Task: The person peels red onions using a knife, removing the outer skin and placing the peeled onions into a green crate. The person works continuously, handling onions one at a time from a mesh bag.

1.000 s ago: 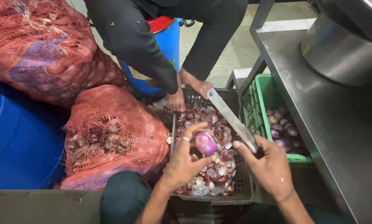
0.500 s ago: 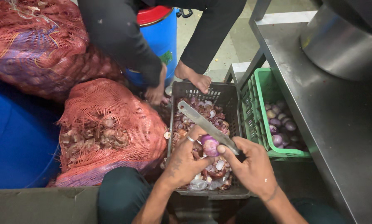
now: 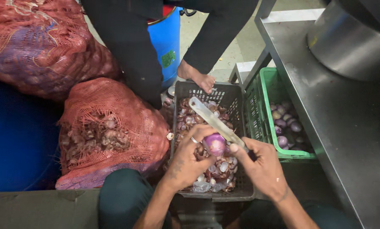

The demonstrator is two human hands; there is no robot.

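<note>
My left hand (image 3: 189, 157) holds a purple onion (image 3: 216, 143) over a dark plastic crate (image 3: 241, 101) full of onion skins. A ring sits on one finger of that hand. My right hand (image 3: 261, 163) grips a long-bladed knife (image 3: 211, 120), its blade lying against the onion and pointing up and away from me. Both hands meet at the onion above the crate's near half.
A green crate (image 3: 263, 89) with peeled onions stands right of the dark one, against a steel counter (image 3: 351, 127). Red mesh sacks (image 3: 109, 131) of onions lie at left. Another person in dark clothes stands behind the crate, bare foot (image 3: 198, 78) on its rim, by a blue drum (image 3: 166, 46).
My right hand brought the knife down and left onto the onion. The other person's hands left the crate; now a bare foot rests at its far rim.
</note>
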